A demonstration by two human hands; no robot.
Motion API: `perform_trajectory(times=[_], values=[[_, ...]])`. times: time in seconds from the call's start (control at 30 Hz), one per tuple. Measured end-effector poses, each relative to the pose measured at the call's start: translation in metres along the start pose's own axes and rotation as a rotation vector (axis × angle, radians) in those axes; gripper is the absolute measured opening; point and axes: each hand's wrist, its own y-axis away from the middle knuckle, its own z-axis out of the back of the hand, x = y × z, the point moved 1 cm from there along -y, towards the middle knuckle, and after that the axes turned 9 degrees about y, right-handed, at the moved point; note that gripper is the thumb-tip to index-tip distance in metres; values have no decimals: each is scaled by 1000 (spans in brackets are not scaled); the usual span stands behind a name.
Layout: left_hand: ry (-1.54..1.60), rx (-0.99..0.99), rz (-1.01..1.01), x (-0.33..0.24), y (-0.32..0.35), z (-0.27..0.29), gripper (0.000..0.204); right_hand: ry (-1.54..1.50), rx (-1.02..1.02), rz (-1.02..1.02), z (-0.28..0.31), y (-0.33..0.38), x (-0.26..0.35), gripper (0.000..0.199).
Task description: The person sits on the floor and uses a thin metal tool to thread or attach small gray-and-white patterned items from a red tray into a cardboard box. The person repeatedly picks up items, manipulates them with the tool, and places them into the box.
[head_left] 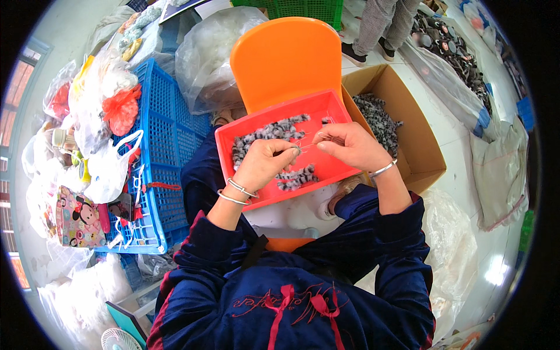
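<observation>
My left hand (264, 165) is closed in a pinch above the red plastic tray (337, 188). A thin, pale wire-like piece (305, 146) shows at its fingertips and reaches toward my right hand (354, 147). The right fingers are closed on several thin wire-like pieces (330, 137), whose exact kind is too fine to make out. Fluffy grey, black and white strips (274, 129) lie in the tray on its far left side. More of these short plush strips (296, 178) lie under my hands, partly hidden by the left one.
The tray rests against an orange chair (286, 61). A cardboard box (423, 140) with fluffy pieces (376, 116) stands to its right. At the left is a blue plastic crate (166, 157) with bags on it. A person's legs (382, 26) are at the far right.
</observation>
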Motion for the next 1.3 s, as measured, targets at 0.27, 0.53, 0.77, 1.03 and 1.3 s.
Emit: perform_trajectory(times=[0.27,0.53,0.77,1.03,1.3], values=[[-4,22,-20,6,-3,-8,24,245,-29,54,-14,-6,9,8],[105,-25,-37,6,-3,-3,26,162,-68,-55,-14,-8,9,9],[54,0,7,7,-6,-5,23,131,-31,4,-12,-7,3,9],[-5,-23,-38,13,-15,-12,20,268,-94,78,-16,-7,2,12],[12,-216,-54,18,-22,-20,18,712,-468,61,-51,-14,0,16]])
